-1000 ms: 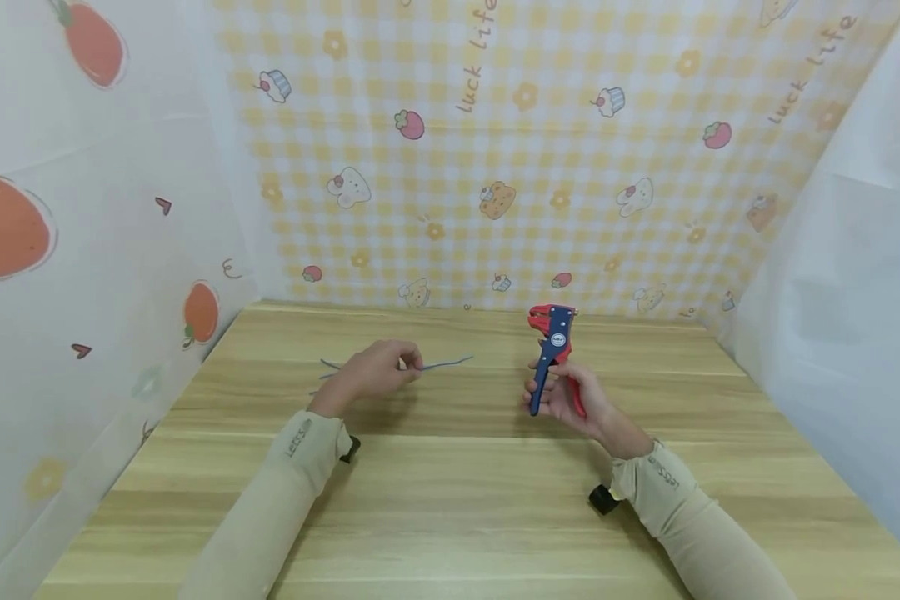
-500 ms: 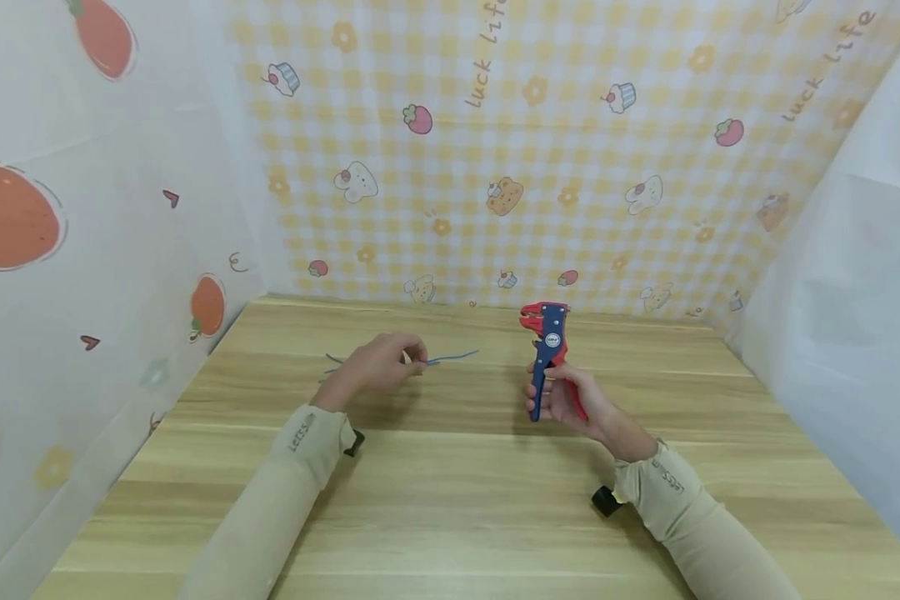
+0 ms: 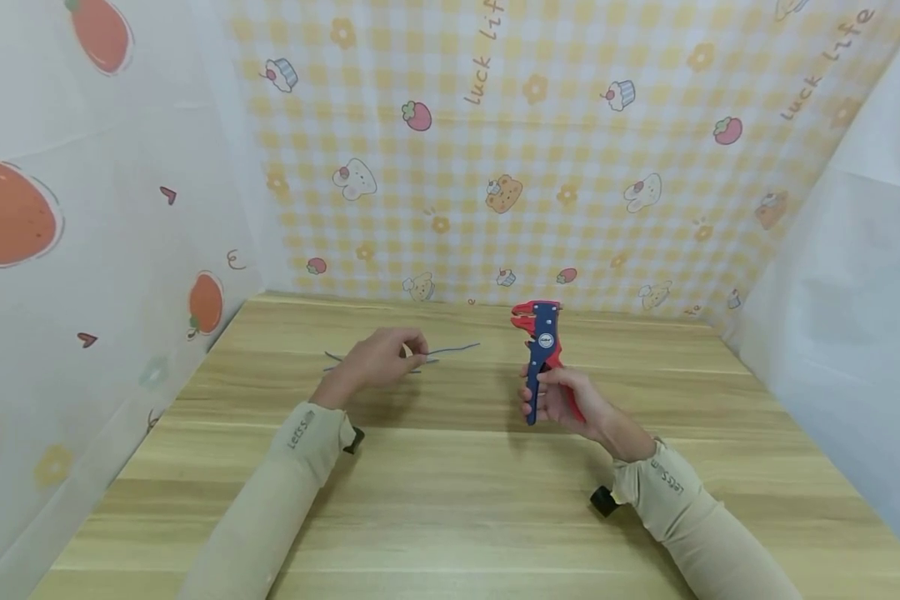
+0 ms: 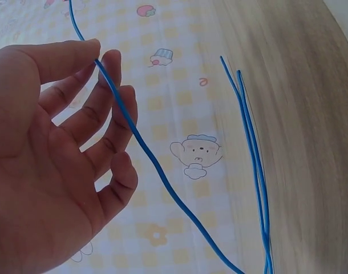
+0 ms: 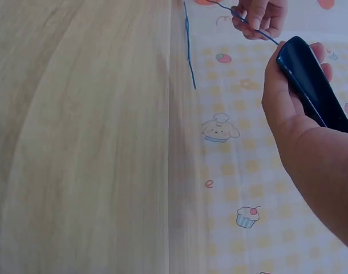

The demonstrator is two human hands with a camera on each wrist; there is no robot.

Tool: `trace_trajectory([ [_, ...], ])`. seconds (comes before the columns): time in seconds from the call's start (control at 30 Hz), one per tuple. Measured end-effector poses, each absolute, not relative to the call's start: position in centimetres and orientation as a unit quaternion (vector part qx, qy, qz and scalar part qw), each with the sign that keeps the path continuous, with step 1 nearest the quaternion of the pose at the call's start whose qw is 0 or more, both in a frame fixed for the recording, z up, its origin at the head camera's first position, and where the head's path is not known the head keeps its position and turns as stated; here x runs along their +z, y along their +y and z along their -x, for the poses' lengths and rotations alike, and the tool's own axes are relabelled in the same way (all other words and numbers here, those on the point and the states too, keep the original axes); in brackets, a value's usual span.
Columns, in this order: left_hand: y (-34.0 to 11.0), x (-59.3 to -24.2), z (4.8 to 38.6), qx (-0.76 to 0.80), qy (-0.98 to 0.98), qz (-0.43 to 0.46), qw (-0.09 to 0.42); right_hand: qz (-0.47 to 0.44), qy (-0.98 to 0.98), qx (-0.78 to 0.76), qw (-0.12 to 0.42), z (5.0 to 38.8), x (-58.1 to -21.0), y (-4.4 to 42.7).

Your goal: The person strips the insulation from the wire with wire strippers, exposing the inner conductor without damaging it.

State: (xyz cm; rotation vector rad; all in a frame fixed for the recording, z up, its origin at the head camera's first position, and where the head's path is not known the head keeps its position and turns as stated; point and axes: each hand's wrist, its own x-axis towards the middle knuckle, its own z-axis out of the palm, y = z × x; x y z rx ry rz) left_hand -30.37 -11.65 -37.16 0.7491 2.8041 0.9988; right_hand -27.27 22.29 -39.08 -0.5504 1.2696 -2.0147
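Between thumb and index finger, my left hand pinches a thin blue wire, one end pointing right. In the left wrist view the left hand has that wire crossing its fingertips, the other fingers loosely curved. More blue wires lie on the table beside it. My right hand grips the handles of a wire stripper with blue and red parts, held upright, its red jaws at the top facing left. In the right wrist view my right hand wraps the dark handle.
The wood-grain table ends at a yellow checked cloth backdrop with printed cartoons. A white cloth with fruit prints stands on the left, and a plain white sheet on the right.
The wire stripper has shifted left and turned more upright in my right hand. My left hand has risen slightly with its wire, and more of the lying wires' right ends shows.
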Motion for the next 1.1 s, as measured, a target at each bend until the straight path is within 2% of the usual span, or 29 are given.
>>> trace_trajectory([
  [0.57,-11.3,-37.0,30.5,0.319,0.917,-0.238,0.020,0.188,0.515,-0.772,0.323,26.5,-38.7,21.5],
  [1.1,-10.9,-37.1,31.3,0.318,0.919,-0.234,-0.005,0.233,0.503,-0.760,0.340,26.3,-39.5,21.1],
])
